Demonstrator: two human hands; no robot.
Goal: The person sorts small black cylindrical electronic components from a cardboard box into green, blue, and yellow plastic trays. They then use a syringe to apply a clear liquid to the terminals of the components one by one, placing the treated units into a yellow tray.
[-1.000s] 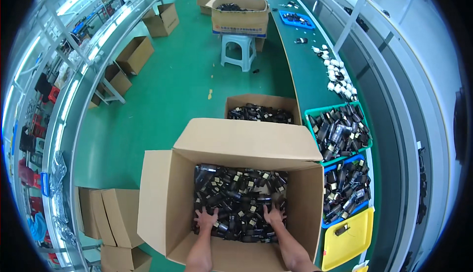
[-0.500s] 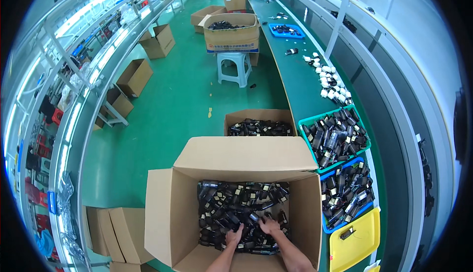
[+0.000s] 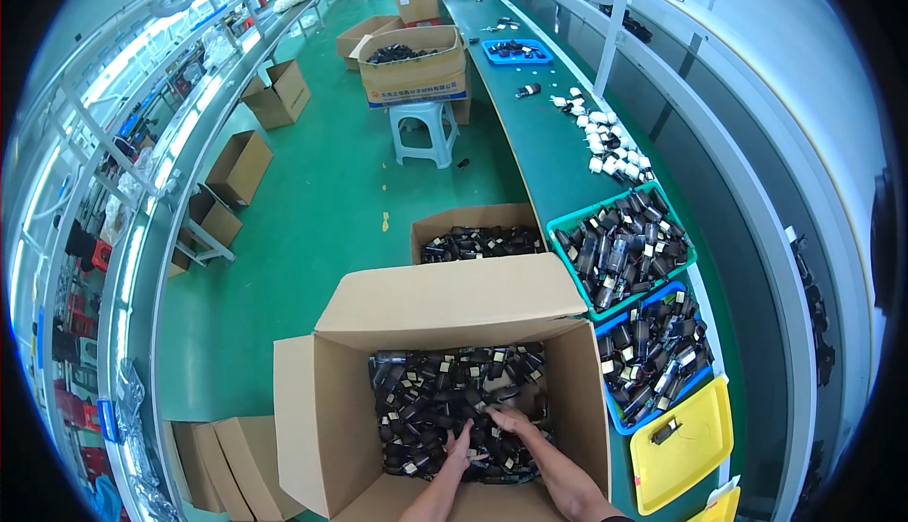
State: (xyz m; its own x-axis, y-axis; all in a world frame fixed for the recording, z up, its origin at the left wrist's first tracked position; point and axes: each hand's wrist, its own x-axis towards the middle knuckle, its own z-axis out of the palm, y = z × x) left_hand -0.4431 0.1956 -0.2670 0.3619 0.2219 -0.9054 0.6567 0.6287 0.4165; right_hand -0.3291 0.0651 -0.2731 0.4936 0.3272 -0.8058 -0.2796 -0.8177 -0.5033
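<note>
Parts, black and roughly cylindrical, lie in a loose heap directly under and around the fingers of both hands, inside a large cardboard box. Left hand sits at the near side of the heap, its thumb standing apart from its fingers, which reach to the right over the parts. Right hand comes in just beside it, a little farther out, its fingers pointing left and touching the heap; whether they are clamped on a part, I cannot tell. Most of the heap spreads to the left of the fingertips and beyond them, the parts tilted every which way, dark and glossy, many with a small pale yellow patch, some with a clearer, see-through end. Well beyond the fingers, past the box's far flap, a smaller cardboard carton holds similar dark parts. To the right of the fingers, outside the box, are a green tray and a blue tray, both heaped with such parts, and a yellow tray with a single dark part lying in it.
</note>
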